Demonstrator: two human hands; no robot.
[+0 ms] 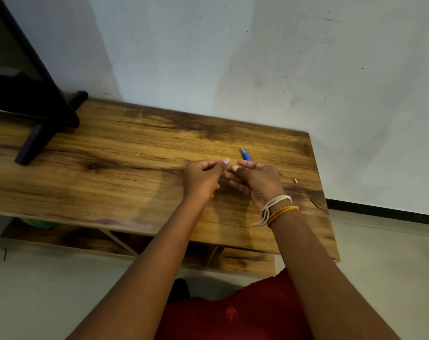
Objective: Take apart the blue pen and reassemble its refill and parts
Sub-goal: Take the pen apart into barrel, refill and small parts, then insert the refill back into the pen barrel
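A short length of the blue pen (245,154) sticks out beyond the thumb of my right hand (256,181), its tip pointing up and left over the wooden table (135,153). My right hand is curled around the rest of the pen, which is hidden. My left hand (202,179) sits just left of it with fingers curled, thumb tip meeting the right fingertips. Whatever lies between those fingertips is hidden. A tiny white pen part (295,180) lies on the table to the right of my right hand.
A black stand (37,133) with a dark panel occupies the table's back left corner. A white wall runs behind the table. The table's right edge is close to the small white part. A lower shelf shows under the tabletop.
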